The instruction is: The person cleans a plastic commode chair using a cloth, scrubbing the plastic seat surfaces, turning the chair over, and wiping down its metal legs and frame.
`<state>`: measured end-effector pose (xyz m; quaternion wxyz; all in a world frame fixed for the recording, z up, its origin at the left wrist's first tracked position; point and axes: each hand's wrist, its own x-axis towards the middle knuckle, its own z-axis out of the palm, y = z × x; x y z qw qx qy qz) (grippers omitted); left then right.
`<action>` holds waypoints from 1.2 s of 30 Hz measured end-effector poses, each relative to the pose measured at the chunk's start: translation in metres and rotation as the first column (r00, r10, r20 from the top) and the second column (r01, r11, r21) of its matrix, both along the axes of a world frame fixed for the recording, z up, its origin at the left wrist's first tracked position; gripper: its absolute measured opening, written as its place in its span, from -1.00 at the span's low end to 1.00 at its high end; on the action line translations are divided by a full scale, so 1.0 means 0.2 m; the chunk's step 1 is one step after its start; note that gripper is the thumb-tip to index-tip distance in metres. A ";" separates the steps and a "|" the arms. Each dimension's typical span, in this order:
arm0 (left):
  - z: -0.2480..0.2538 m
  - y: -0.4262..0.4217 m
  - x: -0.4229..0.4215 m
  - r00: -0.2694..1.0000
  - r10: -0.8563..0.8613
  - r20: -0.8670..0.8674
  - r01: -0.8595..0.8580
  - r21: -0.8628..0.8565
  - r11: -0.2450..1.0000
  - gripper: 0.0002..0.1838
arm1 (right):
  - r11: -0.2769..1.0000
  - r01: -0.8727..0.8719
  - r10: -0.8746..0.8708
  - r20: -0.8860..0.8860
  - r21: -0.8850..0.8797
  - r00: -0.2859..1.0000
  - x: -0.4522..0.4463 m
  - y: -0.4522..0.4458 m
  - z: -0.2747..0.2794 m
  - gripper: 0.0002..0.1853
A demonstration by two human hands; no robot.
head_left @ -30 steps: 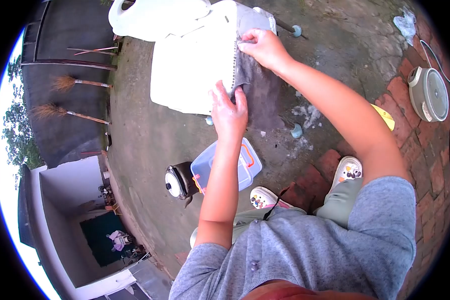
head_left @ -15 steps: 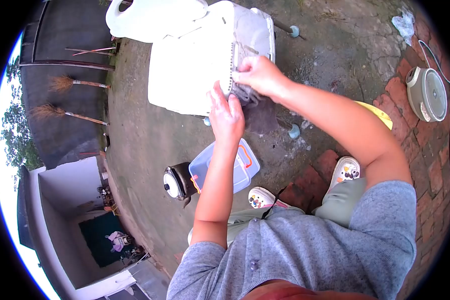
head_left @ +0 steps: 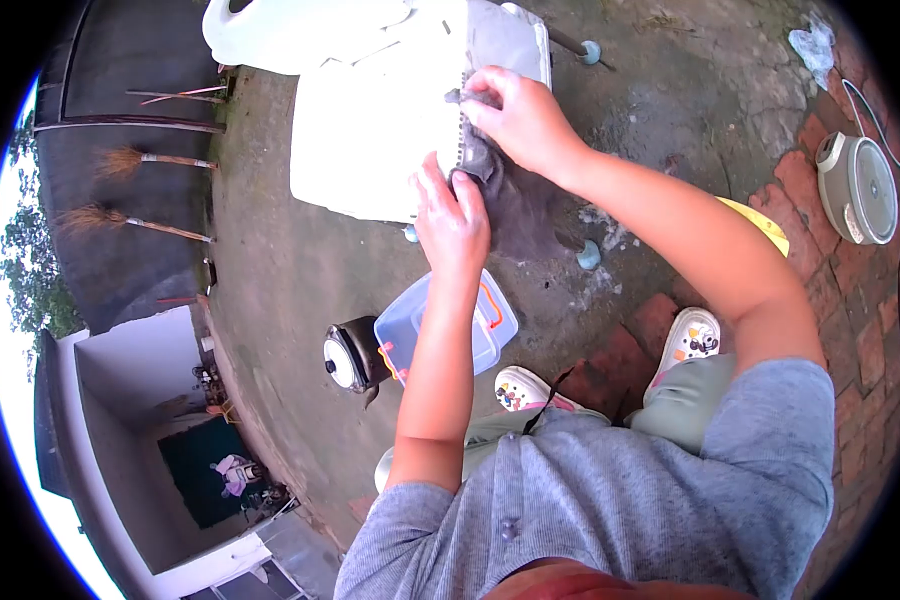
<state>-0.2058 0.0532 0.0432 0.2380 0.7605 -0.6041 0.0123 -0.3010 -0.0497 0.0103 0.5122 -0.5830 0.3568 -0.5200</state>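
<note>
A white appliance [head_left: 370, 130] with a row of small slots along its near edge stands at the top centre. Dark grey cloth [head_left: 520, 215] hangs down over that edge. My right hand [head_left: 515, 115] pinches the cloth near the slotted edge. Lower and to the left, my left hand [head_left: 452, 225] is closed on the cloth at the appliance's corner, fingertips on the white surface. The cloth between the two hands is bunched. My palms and the fingers' undersides are partly hidden.
A clear plastic box [head_left: 485, 320] with orange handles and a kettle [head_left: 355, 355] stand on the ground below my left hand. At the right are a rice cooker [head_left: 858, 190], a yellow object [head_left: 755, 225] and a plastic bag [head_left: 815, 48]. Brooms [head_left: 170, 162] lean at the left.
My right hand has moved down the edge, then back up and slightly left, with the cloth pinched in it. My left hand stays near the corner, and the cloth's folds have shifted.
</note>
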 end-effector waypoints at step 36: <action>-0.06 0.03 0.03 0.998 -0.059 -0.038 0.055 -0.081 0.995 -0.44 | 0.933 0.056 -0.135 -0.203 -0.355 0.970 0.09 -0.07 0.06 -0.84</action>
